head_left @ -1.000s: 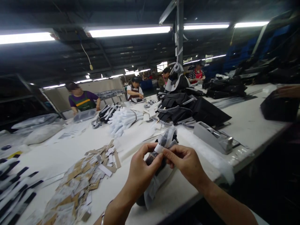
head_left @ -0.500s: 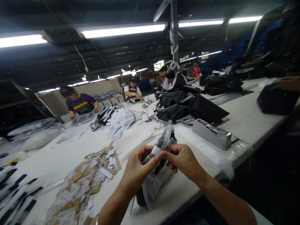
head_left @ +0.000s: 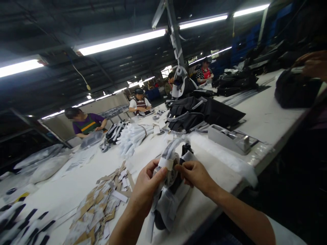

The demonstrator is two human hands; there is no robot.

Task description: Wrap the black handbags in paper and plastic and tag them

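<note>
While my left hand (head_left: 150, 182) still pinches the white band (head_left: 165, 164) on the wrapped strap (head_left: 171, 149), the head view shows that my right hand (head_left: 198, 175) is now slightly apart from the band, and a round greyish coil (head_left: 172, 175) has come into sight between the hands. For the work in hand, I judge this means that the left hand alone keeps the band in place, and the right one can attend to the coil. My right thumb and forefinger are pressed together at the coil's side; whether they grip anything, I cannot tell. The strap is near the front right edge of the table (head_left: 213, 163), beside a black piece (head_left: 160, 221) with pale wrapping. Its long axis is steep: the lower end points toward me and the near edge, the upper end toward the far edge, arching to the right.
</note>
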